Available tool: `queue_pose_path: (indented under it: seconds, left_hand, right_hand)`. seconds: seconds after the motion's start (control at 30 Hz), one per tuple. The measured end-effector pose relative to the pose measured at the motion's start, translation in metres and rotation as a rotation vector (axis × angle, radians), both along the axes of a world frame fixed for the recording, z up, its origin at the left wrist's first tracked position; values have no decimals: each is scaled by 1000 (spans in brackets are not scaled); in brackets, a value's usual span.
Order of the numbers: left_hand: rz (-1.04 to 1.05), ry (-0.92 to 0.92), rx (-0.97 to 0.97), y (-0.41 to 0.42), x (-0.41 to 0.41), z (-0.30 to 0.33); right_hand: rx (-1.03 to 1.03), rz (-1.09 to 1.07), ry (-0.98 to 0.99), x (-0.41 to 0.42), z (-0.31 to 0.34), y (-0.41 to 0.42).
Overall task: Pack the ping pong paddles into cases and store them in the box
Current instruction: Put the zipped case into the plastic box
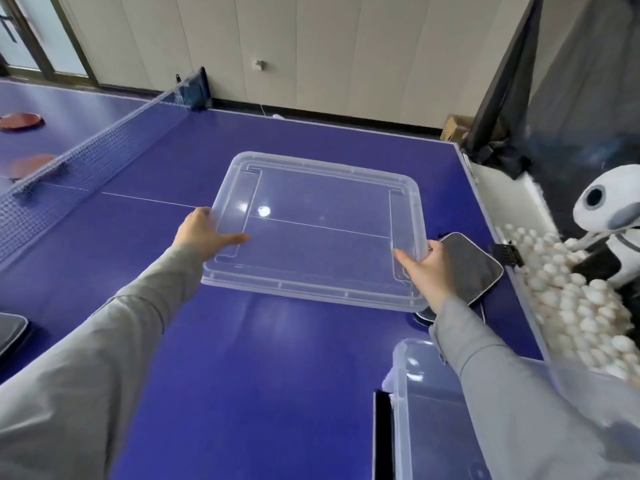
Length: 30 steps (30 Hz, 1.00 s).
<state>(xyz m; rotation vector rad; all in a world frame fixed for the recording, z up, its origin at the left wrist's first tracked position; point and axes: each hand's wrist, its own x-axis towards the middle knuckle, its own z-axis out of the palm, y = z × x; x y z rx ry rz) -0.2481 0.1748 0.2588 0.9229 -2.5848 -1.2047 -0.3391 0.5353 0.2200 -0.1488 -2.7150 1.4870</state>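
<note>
Now both hands, left hand [201, 233] and right hand [429, 268], grip clear lid [322, 230] over blue table [242, 358] (net [86, 157] left, seemingly panelled wall behind).

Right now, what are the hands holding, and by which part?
Both hold the clear lid: the left hand grips its left edge, the right hand its right edge.

Even, bright indoor light; a small white glare spot sits on the clear plastic rectangular lid [317, 223], with soft sheen on the blue table [242, 375] nearer the camera. Wide-angle bending toward the frame edges; right of the lid, the black-and-white plush toy [613, 216] is blurred.
</note>
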Motion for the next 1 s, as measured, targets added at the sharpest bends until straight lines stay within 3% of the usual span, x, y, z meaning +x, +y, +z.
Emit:
queue_pose_path:
  seconds: [0.27, 0.57, 1.0]
  left_hand:
    - [-58, -142, 38, -86, -61, -94]
    - [-71, -227, 20, -110, -90, -193]
    - [-88, -190, -31, -110, -108, -240]
  right_hand:
    - [104, -28, -128, -39, -87, -79]
    - [276, -57, -216, -60, -167, -108]
    - [417, -79, -175, -69, -206, -113]
